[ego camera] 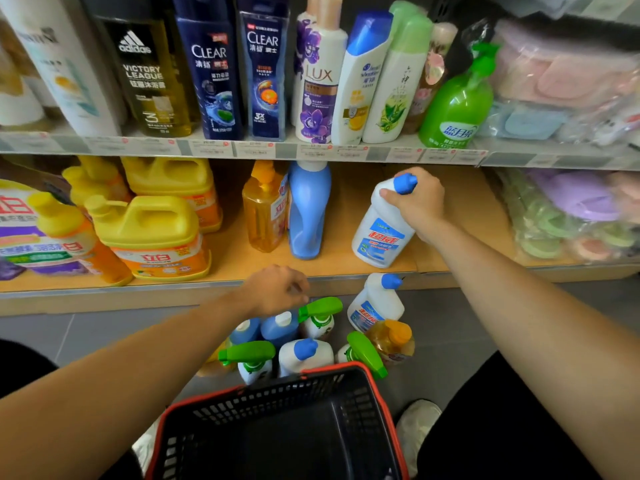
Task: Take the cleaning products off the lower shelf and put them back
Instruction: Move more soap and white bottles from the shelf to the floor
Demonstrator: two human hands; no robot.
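Glossy plastic bottle (377, 233), matt wooden shelf (349, 216), plastic basket (277, 398).

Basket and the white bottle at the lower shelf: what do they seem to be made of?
The basket is most likely hard moulded plastic, matt black with a red rim; its walls are pierced with even rows of slots. The white bottle looks like opaque plastic with a slight sheen. It carries a glossy printed label and a blue cap, which is probably plastic too.
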